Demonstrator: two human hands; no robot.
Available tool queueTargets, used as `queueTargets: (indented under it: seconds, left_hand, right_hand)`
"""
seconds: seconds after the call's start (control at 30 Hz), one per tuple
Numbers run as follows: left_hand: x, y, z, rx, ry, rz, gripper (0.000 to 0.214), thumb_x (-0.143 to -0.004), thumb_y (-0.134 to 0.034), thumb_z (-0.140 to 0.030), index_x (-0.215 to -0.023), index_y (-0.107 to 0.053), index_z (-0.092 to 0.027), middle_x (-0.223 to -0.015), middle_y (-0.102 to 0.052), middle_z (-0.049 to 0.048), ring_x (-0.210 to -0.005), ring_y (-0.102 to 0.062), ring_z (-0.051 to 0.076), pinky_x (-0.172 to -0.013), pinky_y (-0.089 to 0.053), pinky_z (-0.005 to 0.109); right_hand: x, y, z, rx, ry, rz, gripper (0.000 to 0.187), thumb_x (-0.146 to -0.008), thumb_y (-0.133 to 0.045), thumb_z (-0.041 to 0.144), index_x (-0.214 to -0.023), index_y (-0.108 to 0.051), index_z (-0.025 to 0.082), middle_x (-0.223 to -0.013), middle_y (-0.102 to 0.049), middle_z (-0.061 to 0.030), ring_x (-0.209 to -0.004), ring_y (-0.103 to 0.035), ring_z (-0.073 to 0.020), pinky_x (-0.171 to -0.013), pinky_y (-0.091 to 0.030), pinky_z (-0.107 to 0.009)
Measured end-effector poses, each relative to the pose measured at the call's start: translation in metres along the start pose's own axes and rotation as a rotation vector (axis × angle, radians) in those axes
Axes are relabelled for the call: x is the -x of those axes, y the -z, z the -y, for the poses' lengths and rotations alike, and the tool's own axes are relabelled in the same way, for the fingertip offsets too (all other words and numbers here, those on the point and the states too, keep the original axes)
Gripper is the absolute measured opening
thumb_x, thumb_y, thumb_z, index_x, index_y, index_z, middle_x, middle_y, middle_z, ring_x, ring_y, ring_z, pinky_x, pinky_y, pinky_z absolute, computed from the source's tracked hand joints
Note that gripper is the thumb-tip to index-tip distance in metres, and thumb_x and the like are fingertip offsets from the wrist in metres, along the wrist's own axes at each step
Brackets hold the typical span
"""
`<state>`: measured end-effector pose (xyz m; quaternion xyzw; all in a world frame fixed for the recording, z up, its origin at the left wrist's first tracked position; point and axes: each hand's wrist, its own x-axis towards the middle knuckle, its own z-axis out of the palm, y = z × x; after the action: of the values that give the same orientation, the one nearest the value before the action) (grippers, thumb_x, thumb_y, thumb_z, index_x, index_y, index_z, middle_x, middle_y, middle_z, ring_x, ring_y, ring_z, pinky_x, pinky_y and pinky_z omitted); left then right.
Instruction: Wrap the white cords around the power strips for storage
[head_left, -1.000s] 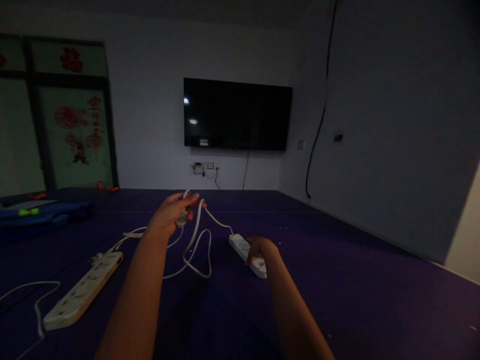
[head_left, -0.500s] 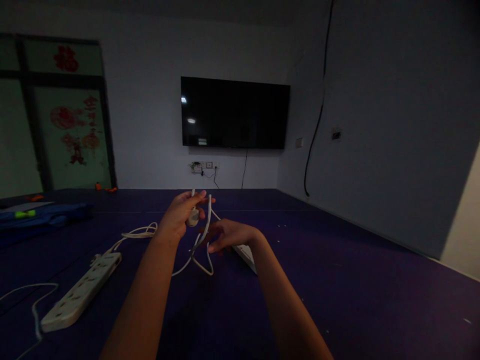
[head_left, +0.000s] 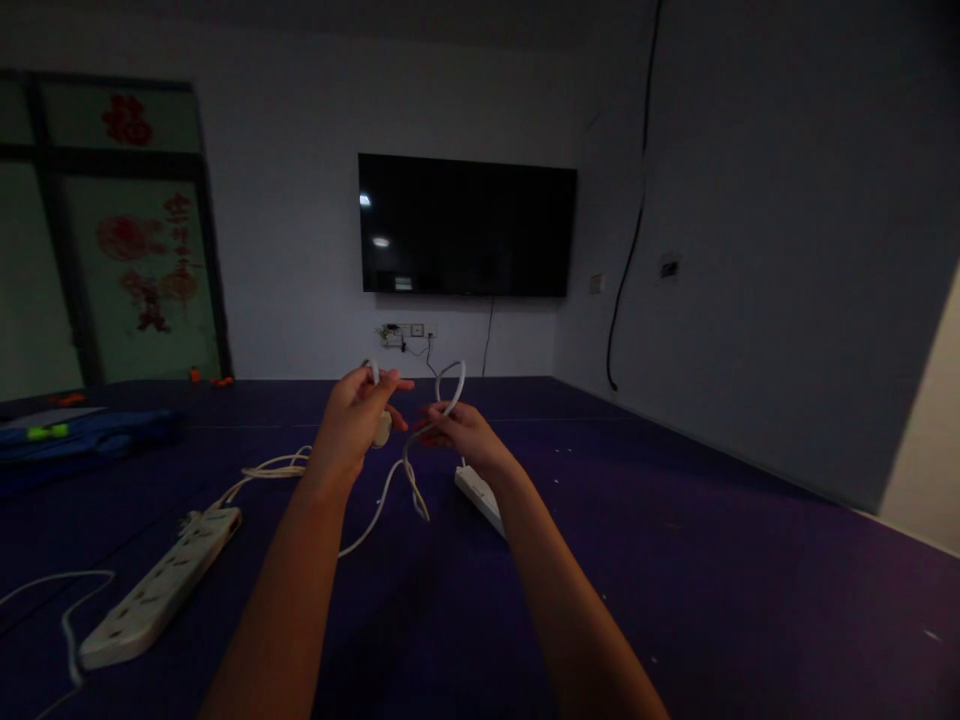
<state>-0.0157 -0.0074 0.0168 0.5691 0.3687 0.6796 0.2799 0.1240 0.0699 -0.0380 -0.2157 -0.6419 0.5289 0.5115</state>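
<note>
My left hand (head_left: 352, 415) is closed around a white power cord near its plug (head_left: 383, 429), which shows below the fingers. A short way to the right, my right hand (head_left: 461, 432) pinches the white power cord (head_left: 460, 378), which curves up in a loop above its fingers. More cord hangs in a twisted loop between the hands and trails down to the left. Beyond my right wrist lies a white power strip (head_left: 480, 499), partly hidden by the forearm. A second white power strip (head_left: 161, 590) rests at the left, with its bundled cord (head_left: 277, 467) behind it.
Everything lies on a dark purple surface (head_left: 712, 600). Blue cloth (head_left: 112, 435) with a bright green item (head_left: 46, 433) sits at the far left. Small orange objects (head_left: 221, 381) are near the back edge. A television (head_left: 469, 226) hangs on the wall; a black cable (head_left: 628, 280) dangles at the right.
My right hand has risen and now holds the cord, raising a loop above its fingers. The hanging loop is narrower. More of the right power strip shows. My left hand has shifted slightly left.
</note>
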Motion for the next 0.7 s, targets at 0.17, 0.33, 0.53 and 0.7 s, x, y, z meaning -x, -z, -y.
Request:
queueTargets:
  seconds: [0.17,0.33,0.53,0.7]
  left_hand:
    - [0.006,-0.007,0.000,-0.019,0.000,0.148,0.011,-0.082,-0.050,-0.027,-0.081,-0.056,-0.017,-0.081,-0.067,0.0042,-0.044,-0.055,0.009,-0.040,-0.039,0.020]
    - [0.004,-0.021,0.018,-0.152,-0.082,0.265,0.016,-0.073,-0.050,-0.009,-0.079,-0.062,-0.017,-0.068,-0.063,0.0010,-0.055,-0.057,0.012,-0.051,-0.042,0.021]
    - [0.001,-0.021,0.027,-0.483,-0.237,0.251,0.021,-0.071,-0.049,-0.006,-0.080,-0.064,-0.016,-0.075,-0.065,0.0055,-0.070,-0.060,0.018,-0.063,-0.044,0.027]
    - [0.002,-0.015,0.023,-0.546,-0.213,0.414,0.019,-0.072,-0.053,-0.015,-0.089,-0.063,-0.015,-0.080,-0.067,0.0063,-0.073,-0.062,0.018,-0.064,-0.047,0.028]
  right_hand:
    - [0.003,-0.014,0.008,-0.237,0.080,-0.016,0.049,-0.066,-0.072,0.048,-0.104,-0.057,0.022,-0.092,-0.066,-0.0017,-0.075,-0.063,-0.0127,-0.071,-0.051,-0.025]
    - [0.009,-0.029,0.015,-0.292,0.123,0.063,0.050,-0.058,-0.074,0.053,-0.095,-0.058,0.022,-0.088,-0.066,-0.0007,-0.076,-0.062,-0.0147,-0.063,-0.049,-0.022]
    - [0.010,-0.032,0.018,-0.270,0.120,0.059,0.039,-0.061,-0.075,0.045,-0.087,-0.058,0.020,-0.067,-0.063,0.0027,-0.067,-0.061,-0.0131,-0.058,-0.046,-0.019]
    - [0.007,-0.027,0.010,-0.214,0.139,0.020,0.037,-0.062,-0.073,0.047,-0.078,-0.058,0.017,-0.060,-0.060,0.0038,-0.052,-0.055,-0.0091,-0.050,-0.043,-0.019]
